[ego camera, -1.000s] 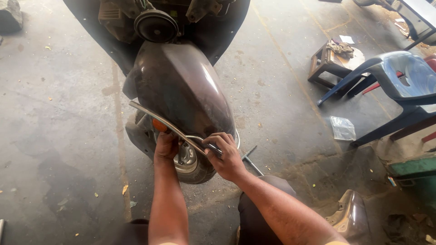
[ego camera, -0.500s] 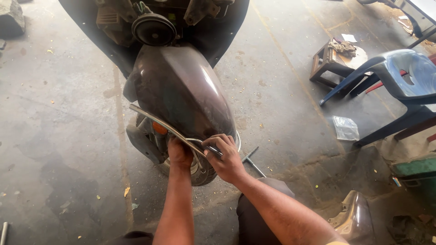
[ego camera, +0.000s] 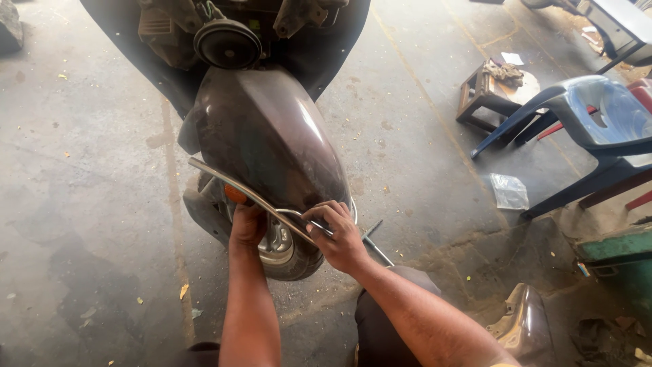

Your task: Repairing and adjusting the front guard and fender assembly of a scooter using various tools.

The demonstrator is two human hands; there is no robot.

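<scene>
Bar: we see a bent chrome bar [ego camera: 234,185] running from centre left down across the brown mudguard [ego camera: 272,136] to the wheel [ego camera: 282,248], lower centre.
Left hand [ego camera: 248,225]: its grip is pressed up under the bar beside the wheel; whether the fingers close round it we cannot tell.
Right hand [ego camera: 339,234]: fingers pinching the bar's lower end at the mudguard's edge.
Handling: we judge the bar stiff, smooth, perhaps slippery; best held near its ends.
Around: blue plastic chair [ego camera: 598,122] upper right, on the concrete floor [ego camera: 81,170].
</scene>
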